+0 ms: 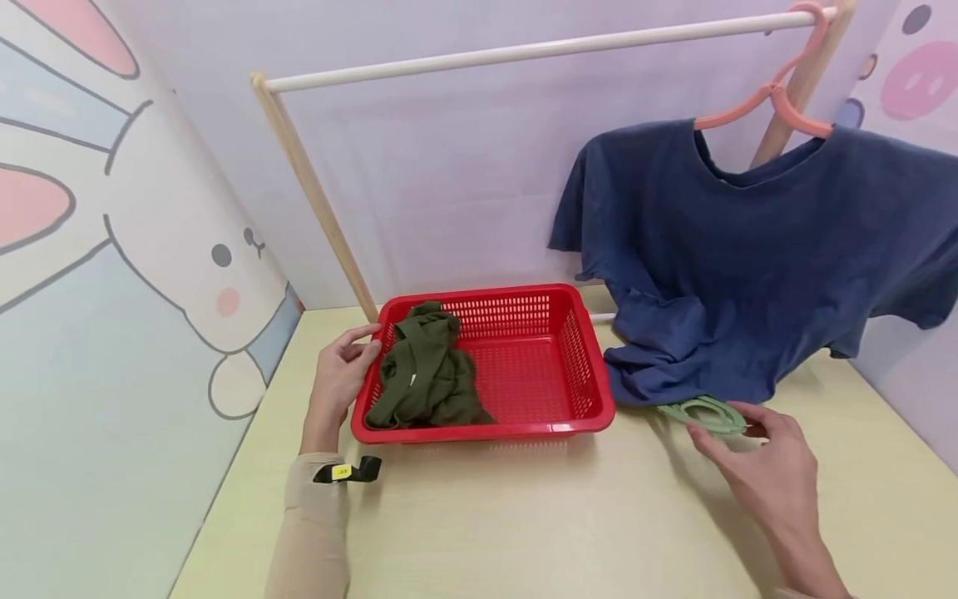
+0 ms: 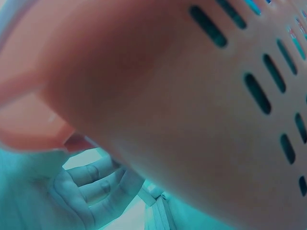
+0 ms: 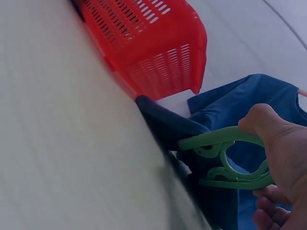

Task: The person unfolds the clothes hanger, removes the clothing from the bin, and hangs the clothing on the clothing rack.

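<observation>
My left hand (image 1: pixel 340 378) grips the left rim of a red plastic basket (image 1: pixel 516 433), and in the left wrist view its fingers (image 2: pixel 103 189) bend beside the basket's outer wall. A dark green garment (image 1: pixel 430 374) lies crumpled in the basket's left half. With thumb and fingers my right hand (image 1: pixel 774 466) pinches a green folding hanger (image 3: pixel 230 136), its folded arms pointing away from the palm. The hanger's far end overlaps the lower hem of a navy blue T-shirt (image 1: pixel 748 249). That shirt hangs from a pink hanger (image 1: pixel 778 91), its lower left part bunched on the table beside the basket.
A rack with a white rail (image 1: pixel 524 51) and wooden posts (image 1: pixel 314 195) stands behind the basket. The pale yellow table (image 1: pixel 509 524) meets a cartoon-printed wall (image 1: pixel 165 249) on the left. A black strap (image 1: pixel 348 472) circles my left wrist.
</observation>
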Available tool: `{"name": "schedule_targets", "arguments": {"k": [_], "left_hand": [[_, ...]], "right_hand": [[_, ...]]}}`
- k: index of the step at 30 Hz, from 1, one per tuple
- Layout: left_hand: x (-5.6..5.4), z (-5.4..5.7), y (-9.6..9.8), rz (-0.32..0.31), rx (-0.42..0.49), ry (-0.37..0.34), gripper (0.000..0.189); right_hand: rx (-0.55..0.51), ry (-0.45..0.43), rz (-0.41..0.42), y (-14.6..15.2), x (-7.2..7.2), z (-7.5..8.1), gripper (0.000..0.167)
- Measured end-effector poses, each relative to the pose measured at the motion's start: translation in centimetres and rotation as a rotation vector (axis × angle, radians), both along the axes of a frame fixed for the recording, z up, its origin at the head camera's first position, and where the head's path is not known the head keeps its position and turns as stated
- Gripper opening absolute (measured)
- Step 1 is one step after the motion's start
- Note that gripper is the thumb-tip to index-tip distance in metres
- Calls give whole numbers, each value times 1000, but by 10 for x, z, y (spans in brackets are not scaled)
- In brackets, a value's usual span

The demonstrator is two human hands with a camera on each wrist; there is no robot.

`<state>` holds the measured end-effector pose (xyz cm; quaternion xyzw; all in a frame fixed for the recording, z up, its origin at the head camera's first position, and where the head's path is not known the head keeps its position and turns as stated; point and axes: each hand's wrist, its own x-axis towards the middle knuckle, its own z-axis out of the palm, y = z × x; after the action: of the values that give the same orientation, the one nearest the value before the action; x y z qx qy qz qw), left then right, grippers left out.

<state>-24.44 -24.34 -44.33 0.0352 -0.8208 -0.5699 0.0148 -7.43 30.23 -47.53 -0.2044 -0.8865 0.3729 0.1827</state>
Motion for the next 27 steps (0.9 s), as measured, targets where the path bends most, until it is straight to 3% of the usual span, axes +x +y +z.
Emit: {"name": "schedule_targets", "arguments": {"k": [12, 20, 27], "left_hand": [[-1, -1, 1, 14, -10, -5, 43], [-1, 2, 0, 9, -7, 10, 44], [-2, -1, 1, 10, 21, 8, 41]], "right_hand": [[24, 80, -12, 7, 6, 44, 66], [78, 172, -12, 5, -17, 80, 67], [98, 392, 42, -8, -41, 113, 64]]}}
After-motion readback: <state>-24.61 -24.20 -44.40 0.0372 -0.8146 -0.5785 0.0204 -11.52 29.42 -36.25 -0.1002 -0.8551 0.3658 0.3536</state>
